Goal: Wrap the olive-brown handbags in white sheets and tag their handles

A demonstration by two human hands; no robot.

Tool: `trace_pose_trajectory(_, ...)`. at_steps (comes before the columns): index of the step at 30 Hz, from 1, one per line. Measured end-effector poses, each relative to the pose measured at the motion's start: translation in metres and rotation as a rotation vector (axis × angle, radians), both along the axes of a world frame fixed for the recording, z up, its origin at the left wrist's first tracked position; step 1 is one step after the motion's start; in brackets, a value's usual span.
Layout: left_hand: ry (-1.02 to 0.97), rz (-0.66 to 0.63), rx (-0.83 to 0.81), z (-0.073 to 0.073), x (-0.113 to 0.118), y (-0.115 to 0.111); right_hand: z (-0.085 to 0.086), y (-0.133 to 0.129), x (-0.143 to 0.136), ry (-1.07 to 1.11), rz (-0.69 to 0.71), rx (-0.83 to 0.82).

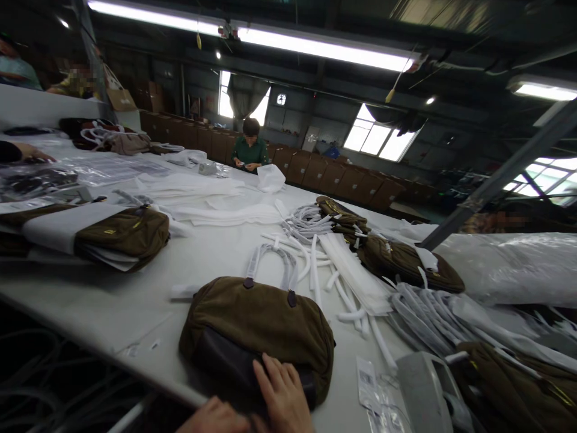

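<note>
At your far left, a co-worker's hand (33, 153) is showing beside clear plastic packaging (121, 168). Nearer to you, an olive bag with a white band (130, 231) is lying on the desk (153, 294), the white material crossing over it. Further right, thin white sheets (220, 207) are lying in loose piles. Your left hand (215, 416) is showing blurred at the bottom edge, just below the bag in front of you; you cannot tell from this view whether its fingers are spread or pinching anything. Across the desk, a person in green (250, 150) is holding something small between both hands. The olive handbag (265, 307) is lying right before you near the desk's front edge, its wrapped handles (288, 267) pointing away from you. Your right hand (286, 391) is resting on its dark lower panel (234, 358), the fingers stretched out and slightly spread, pinching nothing that shows. Beyond, a bundle of pale wrapped straps (309, 224) is lying near scattered white tubes (314, 267). To their right, a printed card (366, 382) is lying near a grey plastic device (421, 385), and more olive bags (401, 261) are lying behind.
</note>
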State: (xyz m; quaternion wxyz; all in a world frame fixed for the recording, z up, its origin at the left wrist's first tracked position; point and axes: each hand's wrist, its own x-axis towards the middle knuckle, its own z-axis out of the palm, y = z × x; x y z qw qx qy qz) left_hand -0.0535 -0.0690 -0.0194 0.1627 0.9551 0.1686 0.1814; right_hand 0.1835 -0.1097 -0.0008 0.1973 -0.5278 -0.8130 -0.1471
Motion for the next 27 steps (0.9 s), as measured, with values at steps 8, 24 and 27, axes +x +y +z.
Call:
trace_pose_trajectory(8, 0.190, 0.311, -0.028, 0.073, 0.001, 0.084, 0.071, 0.001, 0.056, 0.046, -0.195, -0.505)
trace_pose_trajectory(24, 0.408, 0.316, 0.231, 0.083, 0.017, 0.124, 0.065, 0.041, 0.037, 0.057, -0.371, -0.497)
trace_pose_trajectory(27, 0.419, 0.290, 0.179, 0.084, 0.015, 0.120, 0.061, 0.038, 0.041, 0.145, -0.303, -0.587)
